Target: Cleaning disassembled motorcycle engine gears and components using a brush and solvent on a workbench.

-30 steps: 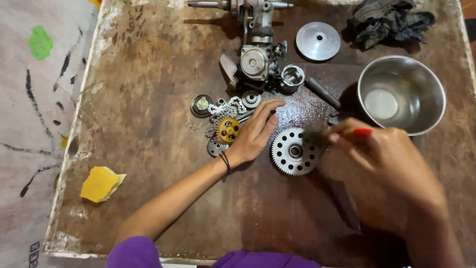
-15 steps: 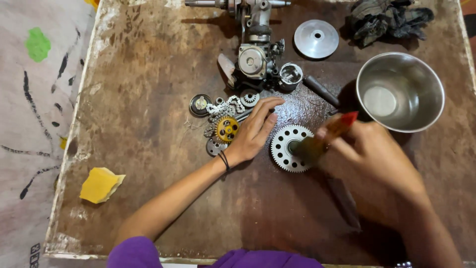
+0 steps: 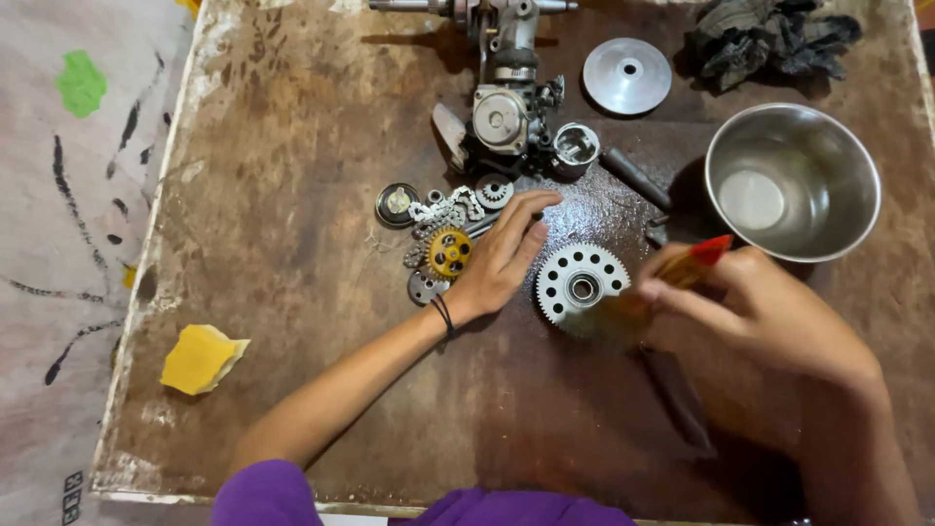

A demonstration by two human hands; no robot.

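right hand (image 3: 769, 312) grips brush (image 3: 682, 273) on steel gear (image 3: 582, 285) — heavy, oily, hold by rim; left hand (image 3: 502, 258) flat, released, mid-counter.

The toothed gear wheel (image 3: 581, 284) lies on the table (image 3: 292, 175), left of the bowl (image 3: 791, 181), below the engine assembly (image 3: 506, 107).

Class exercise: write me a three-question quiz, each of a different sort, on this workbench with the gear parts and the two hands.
1. True or false: the right hand holds a brush against the large toothed gear.
2. What does the left hand rest beside? A) steel bowl B) small gold gear C) yellow sponge
3. Fill in: the steel bowl stands to the ___ of the large gear.

Key: 1 true. 2 B, the small gold gear. 3 right.
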